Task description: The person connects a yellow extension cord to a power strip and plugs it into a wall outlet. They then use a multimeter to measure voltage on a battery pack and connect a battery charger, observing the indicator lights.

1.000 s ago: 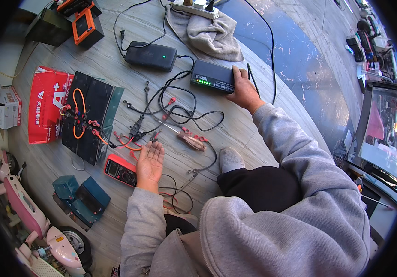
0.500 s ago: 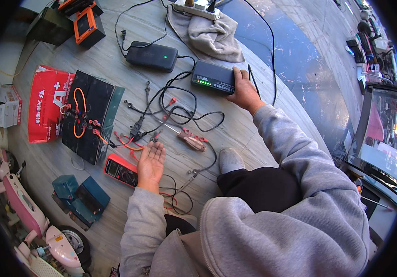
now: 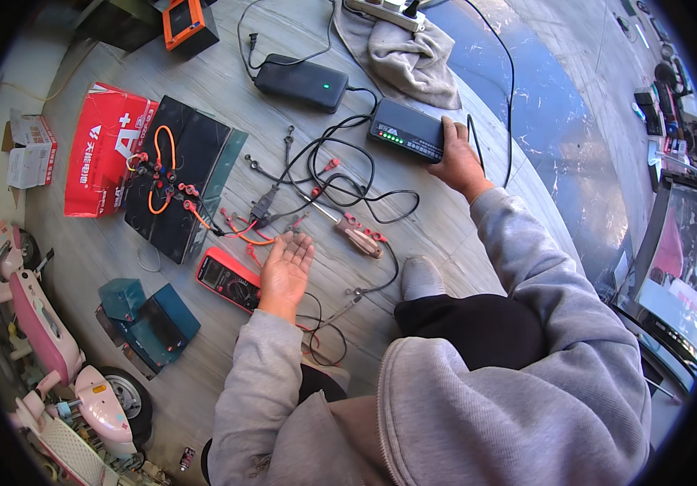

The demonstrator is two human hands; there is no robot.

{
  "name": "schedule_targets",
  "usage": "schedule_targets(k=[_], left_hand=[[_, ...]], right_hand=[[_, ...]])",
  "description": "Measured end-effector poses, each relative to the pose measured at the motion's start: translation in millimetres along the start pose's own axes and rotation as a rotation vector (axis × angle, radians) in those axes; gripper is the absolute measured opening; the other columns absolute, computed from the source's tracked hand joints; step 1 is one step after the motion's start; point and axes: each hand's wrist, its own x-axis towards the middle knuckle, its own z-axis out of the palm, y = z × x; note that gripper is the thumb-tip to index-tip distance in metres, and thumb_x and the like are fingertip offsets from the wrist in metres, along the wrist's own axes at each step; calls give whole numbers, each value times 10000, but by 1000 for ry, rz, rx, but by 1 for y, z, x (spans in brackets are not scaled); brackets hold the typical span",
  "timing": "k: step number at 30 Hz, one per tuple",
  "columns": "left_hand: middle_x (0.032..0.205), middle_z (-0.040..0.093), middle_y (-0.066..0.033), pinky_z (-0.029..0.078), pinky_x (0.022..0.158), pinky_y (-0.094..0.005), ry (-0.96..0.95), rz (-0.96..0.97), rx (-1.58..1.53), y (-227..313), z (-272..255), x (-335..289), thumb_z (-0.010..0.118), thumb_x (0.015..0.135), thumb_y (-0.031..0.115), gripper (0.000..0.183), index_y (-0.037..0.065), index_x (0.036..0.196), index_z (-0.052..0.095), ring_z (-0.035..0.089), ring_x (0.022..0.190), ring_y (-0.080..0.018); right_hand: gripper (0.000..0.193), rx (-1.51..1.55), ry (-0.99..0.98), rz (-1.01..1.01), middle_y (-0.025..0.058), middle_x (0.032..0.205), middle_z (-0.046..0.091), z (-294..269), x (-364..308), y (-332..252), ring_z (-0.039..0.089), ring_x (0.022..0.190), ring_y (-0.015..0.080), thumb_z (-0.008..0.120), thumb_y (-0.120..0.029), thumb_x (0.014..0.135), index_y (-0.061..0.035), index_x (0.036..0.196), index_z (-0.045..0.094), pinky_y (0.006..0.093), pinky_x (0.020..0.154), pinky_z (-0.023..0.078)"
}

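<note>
Little is changed since the earlier frames: both hands are kept where they were. At far left, a red carton point(image 3: 105, 150) is seen on the floor point(image 3: 203, 89), with a black battery pack point(image 3: 180, 186) wired in orange just beside it. Nearer, a red multimeter point(image 3: 225, 279) is lain beside the left hand point(image 3: 286, 270), which is held open, palm up, gripping nothing, over tangled leads point(image 3: 340, 182). Farther right, a black charger box point(image 3: 407, 130) with green lights is clasped at its end by the right hand point(image 3: 459, 164).
</note>
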Motion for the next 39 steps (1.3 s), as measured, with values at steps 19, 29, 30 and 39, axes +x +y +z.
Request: schedule_targets(k=[19, 29, 30, 39], left_hand=[[1155, 588, -123, 499, 979, -405, 21, -21, 0, -2, 2, 1, 523, 985, 259, 320, -1, 1172, 522, 590, 1084, -256], [1128, 587, -126, 502, 963, -390, 1, -16, 27, -4, 0, 1, 531, 982, 297, 375, 10, 1218, 483, 593, 1059, -246], [1126, 588, -125, 501, 963, -390, 5, -10, 29, -4, 0, 1, 531, 982, 297, 374, 11, 1217, 485, 594, 1058, -245], [1145, 593, -112, 503, 974, -402, 9, -19, 19, -3, 1, 0, 522, 986, 266, 320, 4, 1170, 527, 594, 1081, -247]], right_hand=[[1026, -35, 8, 5, 263, 1302, 427, -2, 0, -2, 521, 1138, 430, 853, -198, 582, 12, 1410, 285, 421, 975, 456], [1039, -58, 9, 3, 257, 1308, 430, -3, -1, -3, 505, 1166, 420, 867, -214, 575, 9, 1410, 289, 411, 989, 447], [1040, -61, 7, 6, 256, 1309, 429, -3, -1, -3, 504, 1167, 419, 867, -212, 576, 8, 1411, 288, 410, 990, 447], [1041, -49, -2, 4, 250, 1316, 415, -3, 0, -3, 502, 1171, 412, 869, -193, 576, 2, 1410, 277, 404, 994, 449]])
